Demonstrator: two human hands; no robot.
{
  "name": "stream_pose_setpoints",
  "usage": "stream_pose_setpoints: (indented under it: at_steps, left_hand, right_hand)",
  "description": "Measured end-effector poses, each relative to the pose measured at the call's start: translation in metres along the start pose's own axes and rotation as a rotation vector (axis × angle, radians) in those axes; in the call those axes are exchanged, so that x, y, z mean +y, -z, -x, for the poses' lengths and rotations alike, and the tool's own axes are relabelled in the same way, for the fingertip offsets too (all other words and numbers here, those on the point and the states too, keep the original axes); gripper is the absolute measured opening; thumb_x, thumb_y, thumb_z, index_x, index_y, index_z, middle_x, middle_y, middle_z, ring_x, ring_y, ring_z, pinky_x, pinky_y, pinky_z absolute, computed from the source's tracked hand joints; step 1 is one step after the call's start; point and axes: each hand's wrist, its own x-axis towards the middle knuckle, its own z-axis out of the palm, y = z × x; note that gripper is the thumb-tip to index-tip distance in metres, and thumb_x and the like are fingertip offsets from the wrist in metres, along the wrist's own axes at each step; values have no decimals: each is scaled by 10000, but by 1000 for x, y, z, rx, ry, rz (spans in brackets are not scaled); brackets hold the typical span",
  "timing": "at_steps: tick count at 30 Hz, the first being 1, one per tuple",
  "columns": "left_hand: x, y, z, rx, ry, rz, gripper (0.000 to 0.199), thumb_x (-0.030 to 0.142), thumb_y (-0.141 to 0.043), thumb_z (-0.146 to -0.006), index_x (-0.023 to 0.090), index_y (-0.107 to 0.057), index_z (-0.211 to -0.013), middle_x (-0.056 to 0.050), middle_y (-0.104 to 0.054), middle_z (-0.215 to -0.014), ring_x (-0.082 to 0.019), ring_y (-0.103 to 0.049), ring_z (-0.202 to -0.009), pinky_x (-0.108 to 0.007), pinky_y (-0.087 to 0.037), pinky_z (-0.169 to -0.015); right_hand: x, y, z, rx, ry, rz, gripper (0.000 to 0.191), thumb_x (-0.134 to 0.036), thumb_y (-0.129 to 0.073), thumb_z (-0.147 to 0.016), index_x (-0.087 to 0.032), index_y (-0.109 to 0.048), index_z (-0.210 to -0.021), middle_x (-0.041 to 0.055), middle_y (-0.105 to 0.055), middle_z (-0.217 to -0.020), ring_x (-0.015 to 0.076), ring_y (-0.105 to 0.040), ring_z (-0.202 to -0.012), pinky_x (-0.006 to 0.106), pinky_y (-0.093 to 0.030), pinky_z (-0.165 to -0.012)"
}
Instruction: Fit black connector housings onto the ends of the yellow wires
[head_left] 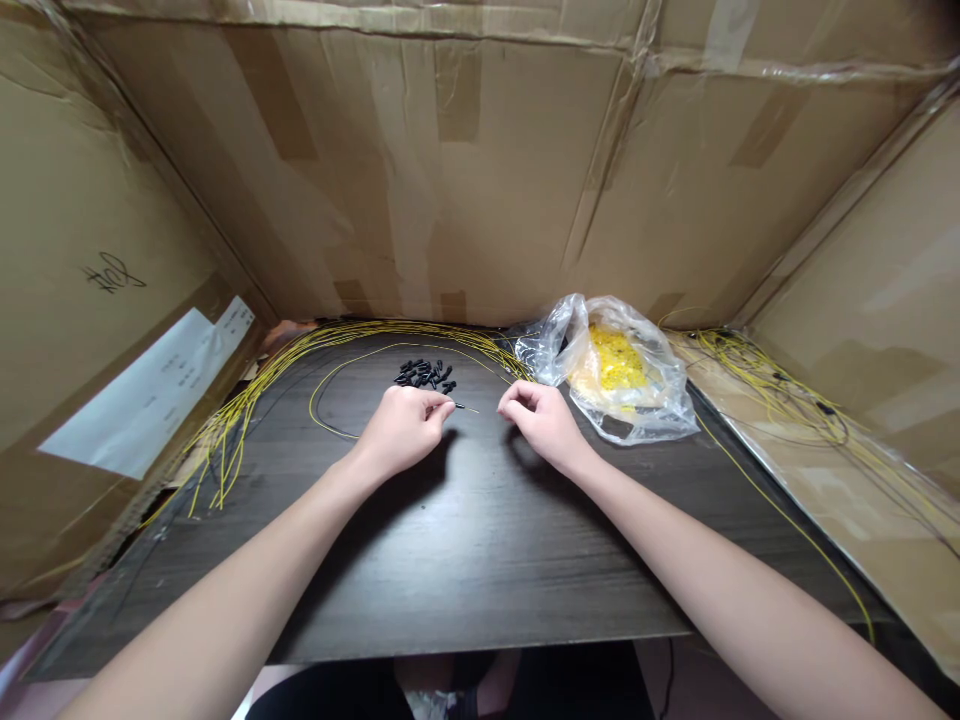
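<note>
My left hand [405,428] is closed in a pinch, with a small black sleeve [460,406] at its fingertips. A fine, stiff tip sticks out of the sleeve to the right. One thin yellow cable [312,395] loops over the table behind this hand, and one of its ends runs toward the wrist. My right hand [536,415] is also pinched, a short gap to the right of that tip. Whatever lies between its fingers, if anything, is too small to make out. Just beyond my left hand lies a pile of small black sleeves [424,375].
A bundle of yellow cables [277,365] curves along the back and left of the dark table [465,560]. At the back right sits a clear plastic bag [660,410] with small yellow parts [616,358]. More yellow cables [780,385] lie far right. Cardboard walls [510,200] surround the table.
</note>
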Motion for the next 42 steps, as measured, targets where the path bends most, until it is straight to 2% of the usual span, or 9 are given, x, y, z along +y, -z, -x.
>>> stream_pose_setpoints:
  at_steps: [5,9,13,19,22,25,31,37,42]
  left_hand:
    - [6,-7,3,-33,-21,33,306,309,-507,-892,169,-766,-810,-22,-659,-598,-125,-463,-501,-269,-335,-577]
    - [11,-9,4,-41,-40,39,287,287,-513,-893,161,-765,-838,-34,-697,-656,-125,-517,-530,-259,-362,-598]
    - [14,-6,5,-64,-16,40,268,286,-526,-886,153,-755,-841,-21,-669,-618,-124,-529,-526,-253,-369,-589]
    - [13,-5,5,-102,-47,93,384,359,-572,-876,193,-649,-1214,2,-682,-713,-149,-597,-628,-251,-409,-622]
    - [11,-8,6,-128,-131,84,242,300,-533,-907,194,-728,-1006,-23,-716,-811,-155,-627,-719,-253,-422,-680]
    - [7,-11,5,-132,-160,60,227,257,-525,-909,182,-737,-875,-37,-730,-850,-166,-642,-774,-259,-424,-707]
    - [-8,-11,0,-103,-70,-84,247,288,-507,-908,195,-731,-859,-56,-739,-882,-206,-654,-797,-291,-428,-695]
    - [-27,-1,-7,-26,84,-295,285,314,-467,-909,227,-738,-921,-78,-734,-913,-256,-651,-845,-327,-425,-691]
    - [-34,12,-9,46,130,-523,331,354,-462,-908,235,-765,-971,-136,-681,-943,-322,-589,-969,-401,-428,-785]
  right_hand:
    - [-2,-3,4,-67,127,115,101,-233,-585,-825,-177,-667,-805,24,-666,-785,146,-588,-707,262,-445,-660]
    - [-1,-6,7,-137,254,275,85,-197,-601,-827,-177,-671,-785,28,-658,-764,148,-579,-708,275,-441,-692]
    - [0,-7,8,-139,298,315,100,-149,-584,-826,-166,-656,-758,22,-642,-732,141,-564,-689,268,-424,-678]
    - [-2,-6,8,-140,315,290,103,-127,-587,-805,-160,-629,-717,14,-625,-703,132,-548,-668,256,-412,-666]
    - [-3,-7,7,-166,311,284,108,-138,-578,-812,-156,-620,-715,16,-617,-701,129,-539,-658,251,-404,-652]
    - [-3,-6,8,-188,312,274,99,-133,-578,-796,-153,-599,-701,15,-604,-696,127,-530,-654,246,-394,-639]
    - [-5,-5,9,-245,310,230,118,-82,-567,-712,-159,-530,-630,-9,-556,-644,108,-492,-609,228,-358,-601]
    - [-10,0,11,-387,341,145,165,-83,-552,-659,-165,-450,-557,-33,-479,-566,89,-423,-538,218,-310,-541]
    - [-12,5,10,-479,344,71,169,-81,-528,-633,-167,-426,-531,-35,-450,-540,87,-391,-518,220,-283,-517]
